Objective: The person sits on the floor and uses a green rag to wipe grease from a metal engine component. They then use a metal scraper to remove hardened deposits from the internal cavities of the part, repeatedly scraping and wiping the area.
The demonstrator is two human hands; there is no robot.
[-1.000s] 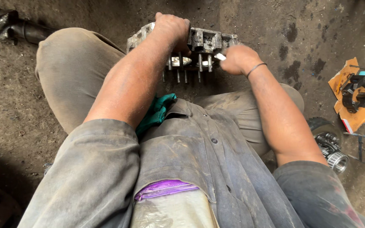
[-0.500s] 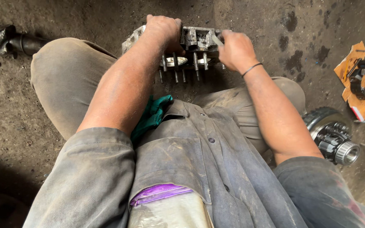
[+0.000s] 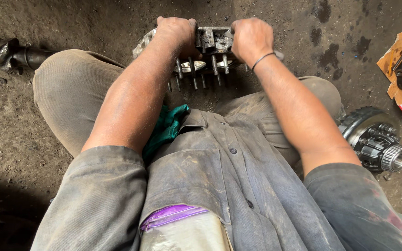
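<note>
okay — our left hand (image 3: 175,33) and right hand (image 3: 251,39) both clamp the metal casting (image 3: 211,41) at twelve o'clock; we'd judge it heavy, rigid, greasy — hold the body, not the studs (image 3: 194,74).

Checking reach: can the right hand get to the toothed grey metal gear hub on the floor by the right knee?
Probably yes. The right hand now grips the studded grey metal casting, but the toothed grey metal gear hub lies uncovered on the dirt floor beside the right knee, with nothing between.
</note>
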